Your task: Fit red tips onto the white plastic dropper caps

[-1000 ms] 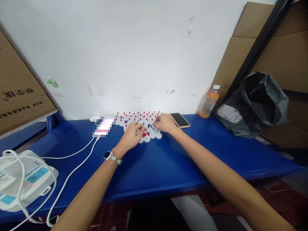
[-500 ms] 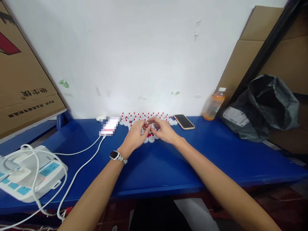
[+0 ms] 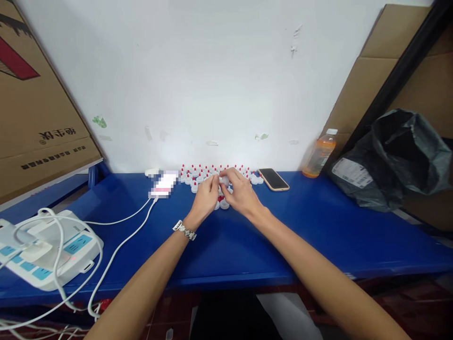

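Note:
Many small white plastic caps (image 3: 187, 178), a number of them with red tips, stand in a cluster against the wall at the back of the table. In front of them my right hand (image 3: 241, 192) curls its fingers and thumb around a white cap (image 3: 225, 180). My left hand (image 3: 206, 193) is closed right beside it, thumb and fingers pressed together. What sits between the left fingertips is hidden. Just below the hands lie a round white cap (image 3: 224, 204) and some red pieces (image 3: 221, 198), partly covered by the right hand.
On the blue table (image 3: 240, 245), a phone (image 3: 273, 180) lies to the right and a lit, blurred-out device (image 3: 164, 184) with white cables to the left. A power strip (image 3: 53, 255) is at the far left. An orange drink bottle (image 3: 320, 155) and black plastic bag (image 3: 375, 165) stand right.
My left hand has rolled over, turning the watch face out of sight, and its fingers have closed together. A white cap now shows in my right fingers. The view has shifted slightly.

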Demonstrator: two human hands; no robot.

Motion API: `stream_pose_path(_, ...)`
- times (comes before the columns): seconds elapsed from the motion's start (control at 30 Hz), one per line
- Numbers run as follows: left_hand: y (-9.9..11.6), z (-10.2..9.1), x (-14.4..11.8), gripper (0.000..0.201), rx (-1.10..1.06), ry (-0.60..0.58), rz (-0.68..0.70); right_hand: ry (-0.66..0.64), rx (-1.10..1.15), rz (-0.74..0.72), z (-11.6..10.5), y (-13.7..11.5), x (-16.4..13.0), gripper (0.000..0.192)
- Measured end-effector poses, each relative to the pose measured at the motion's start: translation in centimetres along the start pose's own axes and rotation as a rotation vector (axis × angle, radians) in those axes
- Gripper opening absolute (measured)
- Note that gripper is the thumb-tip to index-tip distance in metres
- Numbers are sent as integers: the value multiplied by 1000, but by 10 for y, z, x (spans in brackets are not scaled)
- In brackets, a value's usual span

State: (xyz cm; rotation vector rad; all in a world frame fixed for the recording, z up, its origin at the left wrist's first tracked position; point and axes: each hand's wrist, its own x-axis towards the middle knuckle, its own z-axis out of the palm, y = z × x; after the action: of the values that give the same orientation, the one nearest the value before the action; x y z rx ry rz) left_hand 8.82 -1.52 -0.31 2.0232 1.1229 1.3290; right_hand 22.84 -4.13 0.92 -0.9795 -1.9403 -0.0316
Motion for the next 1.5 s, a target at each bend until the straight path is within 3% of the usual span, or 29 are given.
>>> stream_pose_path(0.1, -2, 2, 3, 35, -190, 18, -122, -1, -61, -19, 3, -3, 1, 23)
stream_pose_path(0.23, 3, 4, 2, 30, -489, -55, -329, 16, -135, -39, 8, -8, 1, 23)
stream_pose_path(0.43, 8, -10, 2, 32, -537, -64, -376, 70, -127, 19, -2, 4, -1, 20)
stream_pose_path(0.53, 1, -22, 5, 37, -417, -7, -307, 168, -91, 143, -9, 18, -1, 14)
stream_pose_path(0.67, -7, -22, 3, 29, 231, -76, 75, 130, -6, 247, -5, 31, 1, 7)
stream_pose_path(0.77, -12, -17, 0, 24, 477, -177, 171, 166, -34, 294, -4, 39, 1, 12)
stream_pose_path(0.87, -14, -16, -3, 28, 538, -255, 164, 142, -68, 373, -9, 50, 0, 14)
stream_pose_path(1.0, -14, -19, -3, 32, 540, -225, 157, -10, -98, 420, -12, 65, 4, 15)
stream_pose_path(1.1, -13, -19, -3, 32, 530, -207, 154, -140, -266, 410, -6, 69, 11, 14)
stream_pose_path(1.27, -15, -20, -2, 28, 547, -250, 164, -324, -370, 425, 3, 69, 20, 15)
stream_pose_path(1.5, -20, -23, -2, 29, 565, -241, 164, -382, -303, 484, 15, 67, 32, 13)
